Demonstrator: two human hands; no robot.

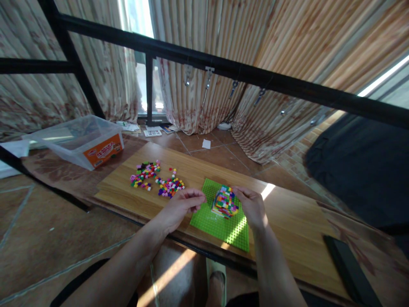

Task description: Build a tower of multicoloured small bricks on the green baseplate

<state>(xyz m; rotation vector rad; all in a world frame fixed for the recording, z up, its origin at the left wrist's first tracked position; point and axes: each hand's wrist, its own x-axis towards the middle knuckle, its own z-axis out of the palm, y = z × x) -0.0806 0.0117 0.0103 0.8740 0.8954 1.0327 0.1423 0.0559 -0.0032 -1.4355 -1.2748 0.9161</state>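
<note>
A small block build of multicoloured toy bricks (225, 202) stands on a green studded baseplate (212, 228). My right hand (253, 207) is at the build's right side, its thumb and fingers pinched together at the upper right edge. Whatever lies between those fingertips is hidden. Left of the build, over the baseplate's left edge, my left hand (187, 201) is closed in a pinch. Anything it holds is too small to make out. Loose coloured bricks (171, 186) lie in a spread pile beyond my left hand, with more loose bricks (145, 172) farther left.
The wooden board (287, 221) carries the bricks and baseplate. A clear plastic box (76, 143) with an orange label stands at the far left. A dark flat object (349, 268) lies at the right end. Black metal rails (204, 57) cross in front of the curtains.
</note>
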